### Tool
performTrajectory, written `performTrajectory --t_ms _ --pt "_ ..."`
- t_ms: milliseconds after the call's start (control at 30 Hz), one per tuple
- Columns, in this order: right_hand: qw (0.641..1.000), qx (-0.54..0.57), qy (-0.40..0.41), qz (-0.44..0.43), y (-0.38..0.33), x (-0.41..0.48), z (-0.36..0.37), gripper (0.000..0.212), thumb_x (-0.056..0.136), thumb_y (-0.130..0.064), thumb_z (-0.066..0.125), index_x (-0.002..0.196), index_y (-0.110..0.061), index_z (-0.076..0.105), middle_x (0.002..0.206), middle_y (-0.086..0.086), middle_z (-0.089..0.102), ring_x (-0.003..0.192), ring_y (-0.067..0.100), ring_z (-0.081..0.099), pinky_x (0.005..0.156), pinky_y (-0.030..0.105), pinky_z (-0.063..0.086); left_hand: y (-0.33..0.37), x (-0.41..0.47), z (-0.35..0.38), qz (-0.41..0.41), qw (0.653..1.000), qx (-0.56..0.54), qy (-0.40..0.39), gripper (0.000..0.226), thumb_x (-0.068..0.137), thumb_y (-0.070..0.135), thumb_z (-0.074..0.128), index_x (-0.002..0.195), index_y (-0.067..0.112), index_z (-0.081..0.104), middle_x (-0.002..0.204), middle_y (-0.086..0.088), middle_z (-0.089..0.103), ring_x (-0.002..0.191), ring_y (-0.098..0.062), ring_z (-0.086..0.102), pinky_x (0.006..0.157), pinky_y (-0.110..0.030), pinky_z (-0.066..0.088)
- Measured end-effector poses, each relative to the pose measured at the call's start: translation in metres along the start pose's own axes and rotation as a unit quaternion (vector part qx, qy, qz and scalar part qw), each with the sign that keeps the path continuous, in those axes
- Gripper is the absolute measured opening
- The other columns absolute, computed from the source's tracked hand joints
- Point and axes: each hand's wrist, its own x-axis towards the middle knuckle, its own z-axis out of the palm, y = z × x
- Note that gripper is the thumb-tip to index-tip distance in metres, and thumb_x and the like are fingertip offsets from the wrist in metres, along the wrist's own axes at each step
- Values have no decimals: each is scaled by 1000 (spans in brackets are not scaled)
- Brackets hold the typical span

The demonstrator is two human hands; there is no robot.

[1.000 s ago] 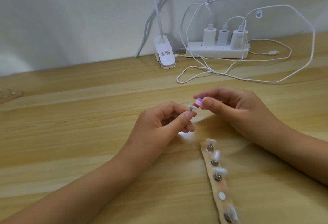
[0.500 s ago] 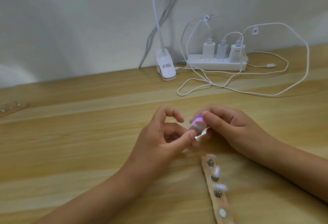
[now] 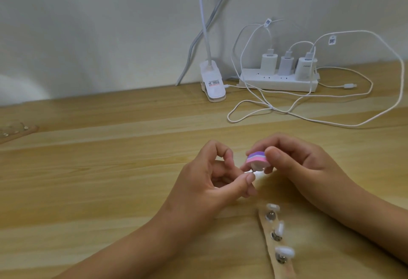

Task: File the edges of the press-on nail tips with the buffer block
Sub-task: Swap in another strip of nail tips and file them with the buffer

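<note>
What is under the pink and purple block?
A small white nail tip sits right under the block, pinched by the left hand. The right hand holds the block. The block and fingers cover part of the nail tip.

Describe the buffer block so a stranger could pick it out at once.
On the wooden desk, find the two hands meeting at centre. The right hand pinches the buffer block beside the left hand. It alone is coloured, purple and pink layers, unlike the white nail tips on the strip nearby.
</note>
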Motion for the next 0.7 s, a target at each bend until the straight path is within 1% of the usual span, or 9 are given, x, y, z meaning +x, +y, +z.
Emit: performTrajectory --t_ms 100,233,333,400,467,533,567,600,700 --pt "1000 -9 -10 10 -1 0 1 35 81 -45 56 89 -14 70 81 -6 72 74 -2 62 69 8 45 0 0 0 -2 1000 -3 -4 28 77 31 73 79 32 45 75 -7 75 69 -17 70 72 -32 56" --pt "1000 -20 6 -7 -1 -1 0 29 87 -44 65 90 -16 70 84 -2 73 76 0 64 71 8 46 -1 -1 -2 5 1000 -5 -9 27 80 27 73 80 31 45 76 -7 75 69 -16 70 71 -26 55" --pt "1000 -26 -13 11 0 0 1 29 83 -48 64 88 -20 71 82 -3 72 73 -1 62 70 10 46 -2 -2 -2 7 1000 3 -14 28 81 28 73 80 32 45 77 -6 75 70 -16 70 71 -27 56" --pt "999 -41 3 -5 0 0 0 28 85 -48 63 90 -22 70 83 -2 72 73 0 61 69 11 47 -2 -1 -2 4 1000 -1 -14 27 81 29 73 80 33 46 76 -6 75 70 -16 71 71 -28 56" --pt "998 -55 11 -22 -1 0 -1 28 87 -47 58 91 -23 69 85 -1 72 74 1 61 70 12 47 -2 0 -3 -6 1000 -9 -14 26 79 30 73 81 34 47 76 -6 75 69 -17 70 73 -30 56" --pt "999 -54 -6 -8 -1 0 0 27 87 -48 60 89 -23 70 85 -2 71 74 0 61 69 11 46 -1 1 -3 -14 1000 -7 -19 23 78 33 73 83 34 51 76 -6 75 69 -17 70 75 -35 56" --pt "998 -55 -13 -3 -1 0 1 29 86 -49 57 88 -22 70 85 -1 71 73 0 61 69 11 46 -1 0 -3 -16 1000 -3 -21 21 78 33 73 85 34 54 76 -6 75 70 -16 70 76 -37 56" --pt "998 -58 -7 -7 -1 1 1 30 87 -49 56 88 -22 70 86 0 71 73 1 61 69 12 46 -1 0 -3 -14 1000 -2 -21 17 79 32 73 87 33 57 76 -5 75 70 -15 70 76 -36 56" --pt "998 -57 13 -37 0 -1 0 30 90 -45 54 88 -19 69 87 1 70 73 4 61 68 14 48 -1 -1 -3 -5 1000 -10 -17 8 83 26 73 88 24 67 77 -5 76 71 -13 71 70 -21 54"
